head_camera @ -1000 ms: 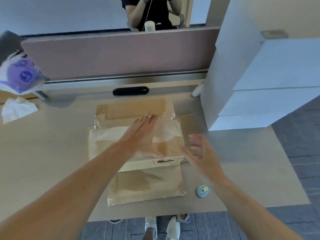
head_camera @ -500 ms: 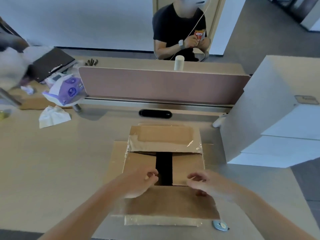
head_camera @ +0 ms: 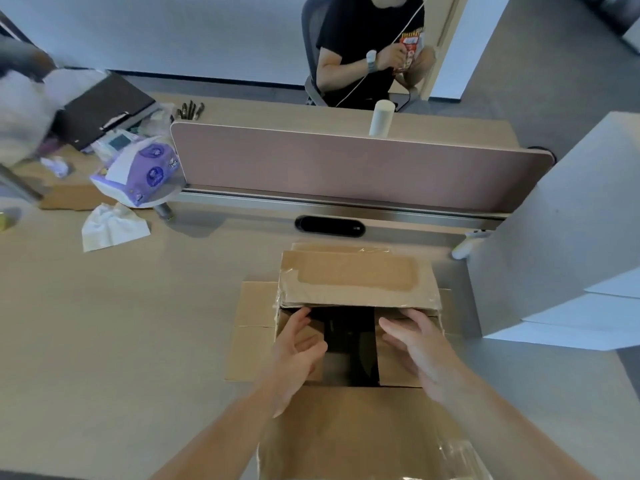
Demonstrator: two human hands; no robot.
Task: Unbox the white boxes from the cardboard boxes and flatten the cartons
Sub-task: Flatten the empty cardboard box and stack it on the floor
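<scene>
The brown cardboard carton is gaping wider than before between its inner flaps; the left hand and right hand, fingers spread, are resting on them.

Narrow way into the carton; open bench on the left, white boxes close on the right.
The carton's only opening is a dark gap between its two inner flaps, with the left hand and right hand on either side of it. The far flap leans over the gap's back edge, and the near flap spreads toward the person. The stacked white boxes stand just beside the carton's right side, and a divider panel walls off the far edge. To the left, past the flat cardboard under the carton, the bench is bare as far as a crumpled tissue.
</scene>
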